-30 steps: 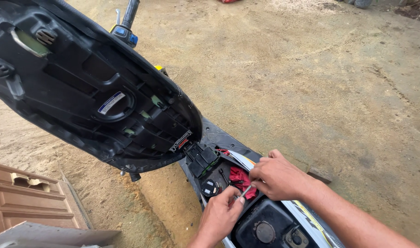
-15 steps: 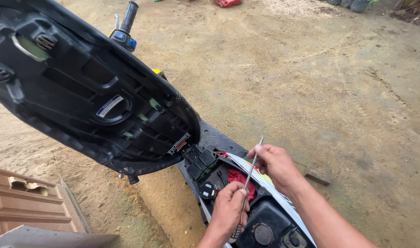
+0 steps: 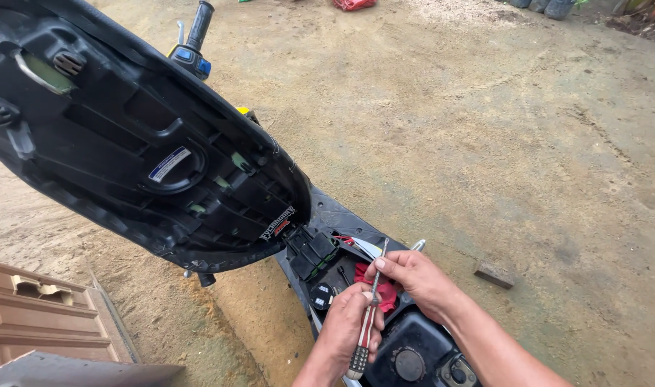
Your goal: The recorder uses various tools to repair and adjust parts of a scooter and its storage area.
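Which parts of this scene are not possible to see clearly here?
- Screwdriver tip, head view: too thin to tell what it touches.
- Red cloth: mostly covered by left hand and right hand.
- Raised seat: cut off by the left edge.
- Fuel cap: near the bottom edge.

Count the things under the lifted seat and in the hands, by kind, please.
Screwdriver, held by left hand and right hand: 1
Red cloth: 1
Black round cap: 1
Fuel filler cap: 1
Lifted seat: 1
Total: 5
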